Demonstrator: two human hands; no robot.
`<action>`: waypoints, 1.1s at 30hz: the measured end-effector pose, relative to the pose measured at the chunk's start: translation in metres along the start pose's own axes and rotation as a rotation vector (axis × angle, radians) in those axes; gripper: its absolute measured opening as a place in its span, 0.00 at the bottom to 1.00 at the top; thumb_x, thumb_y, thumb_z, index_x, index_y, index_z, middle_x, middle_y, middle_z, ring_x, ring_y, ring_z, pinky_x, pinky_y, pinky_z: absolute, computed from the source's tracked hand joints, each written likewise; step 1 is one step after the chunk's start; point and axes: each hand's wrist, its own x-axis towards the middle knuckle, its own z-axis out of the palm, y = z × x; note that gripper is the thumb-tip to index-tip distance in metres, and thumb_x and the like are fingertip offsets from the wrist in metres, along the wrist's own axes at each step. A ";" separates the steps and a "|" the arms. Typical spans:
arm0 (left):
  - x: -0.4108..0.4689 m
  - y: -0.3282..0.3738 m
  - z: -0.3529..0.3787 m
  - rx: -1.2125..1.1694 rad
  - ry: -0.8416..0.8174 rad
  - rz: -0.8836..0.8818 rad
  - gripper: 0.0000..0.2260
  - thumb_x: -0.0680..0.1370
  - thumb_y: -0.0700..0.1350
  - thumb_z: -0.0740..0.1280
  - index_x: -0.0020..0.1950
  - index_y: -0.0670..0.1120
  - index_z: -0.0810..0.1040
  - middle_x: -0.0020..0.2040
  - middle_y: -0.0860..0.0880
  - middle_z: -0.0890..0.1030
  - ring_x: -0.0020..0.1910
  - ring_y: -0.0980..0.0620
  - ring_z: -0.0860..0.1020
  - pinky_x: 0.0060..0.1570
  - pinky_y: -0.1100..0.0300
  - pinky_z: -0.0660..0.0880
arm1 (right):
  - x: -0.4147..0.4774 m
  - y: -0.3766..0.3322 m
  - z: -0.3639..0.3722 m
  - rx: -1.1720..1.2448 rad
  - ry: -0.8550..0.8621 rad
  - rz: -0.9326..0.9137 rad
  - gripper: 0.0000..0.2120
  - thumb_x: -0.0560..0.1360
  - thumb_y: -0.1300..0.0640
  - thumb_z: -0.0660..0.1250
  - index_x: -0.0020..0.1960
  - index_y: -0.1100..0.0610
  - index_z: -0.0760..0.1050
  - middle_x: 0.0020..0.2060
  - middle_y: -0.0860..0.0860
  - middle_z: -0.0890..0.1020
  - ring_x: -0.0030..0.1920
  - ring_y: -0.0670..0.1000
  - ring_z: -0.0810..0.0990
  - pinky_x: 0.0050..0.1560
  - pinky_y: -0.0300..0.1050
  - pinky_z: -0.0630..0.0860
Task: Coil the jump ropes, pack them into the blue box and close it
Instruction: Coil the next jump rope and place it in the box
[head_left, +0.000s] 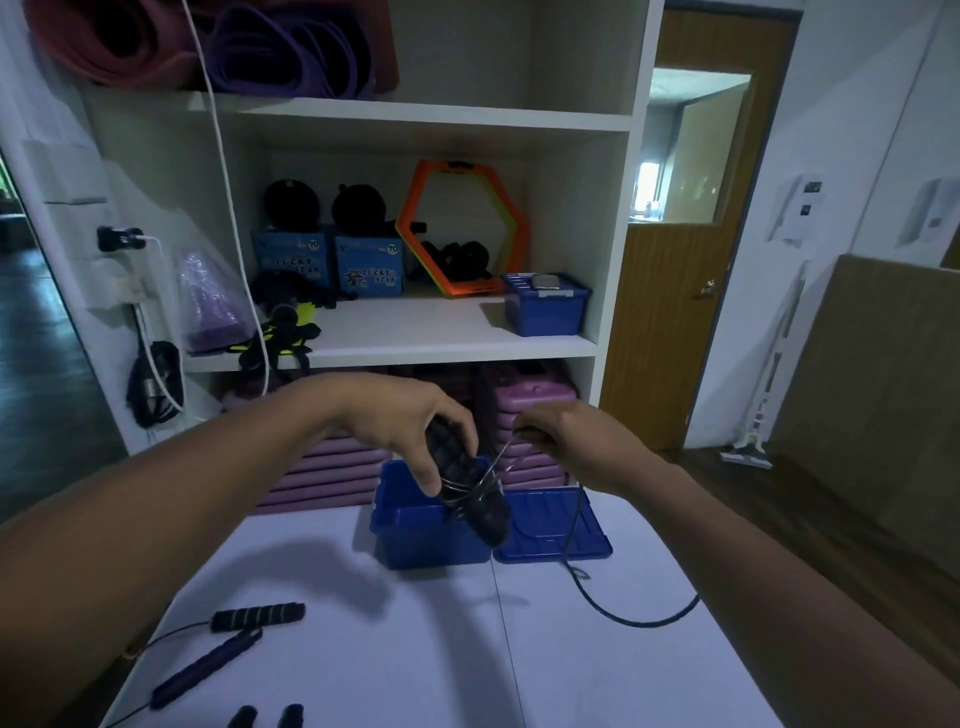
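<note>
The jump rope handles (467, 480) sit bundled in your left hand (410, 431), held in the air just above the open blue box (421, 525), with several turns of thin cord (576, 530) wound around them. Your left fingers are clenched on that bundle. Your right hand (561, 436) pinches the cord near its top, feeding the next turn; from there the free length drops past the box lid (550, 525), which lies flat just beside the box, and trails in a loop across the white surface (415, 649).

The main risk is the wraps slipping. They look loosely spaced, and if your right hand lets tension go, they could spring off the handles. The trailing cord may also snag on the lid's edge or drag it as you pull. A bundle wound too fat might keep the lid from seating.

Other ropes wait at the near left: a striped handle (257, 616) and a purple handle (208, 665), well apart from the box, plus two dark ends at the bottom edge.
</note>
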 end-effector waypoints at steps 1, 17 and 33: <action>-0.004 0.001 -0.001 -0.098 -0.029 0.030 0.20 0.68 0.45 0.80 0.58 0.56 0.80 0.49 0.56 0.83 0.49 0.55 0.81 0.53 0.56 0.79 | -0.001 -0.001 -0.002 0.021 0.009 -0.019 0.09 0.78 0.62 0.66 0.57 0.55 0.78 0.48 0.49 0.82 0.44 0.46 0.76 0.44 0.41 0.75; 0.025 -0.013 0.068 -1.428 0.452 0.607 0.23 0.68 0.53 0.79 0.58 0.46 0.77 0.46 0.39 0.78 0.31 0.52 0.73 0.28 0.63 0.71 | 0.004 -0.012 0.013 0.661 0.041 0.272 0.08 0.81 0.55 0.63 0.43 0.48 0.76 0.34 0.46 0.79 0.34 0.44 0.76 0.39 0.39 0.73; 0.052 -0.023 0.023 -1.700 1.058 0.067 0.15 0.78 0.53 0.69 0.56 0.43 0.78 0.38 0.44 0.78 0.31 0.51 0.72 0.35 0.57 0.77 | -0.020 -0.021 0.053 1.121 -0.024 0.509 0.22 0.83 0.45 0.55 0.50 0.61 0.78 0.27 0.50 0.67 0.24 0.48 0.62 0.25 0.42 0.62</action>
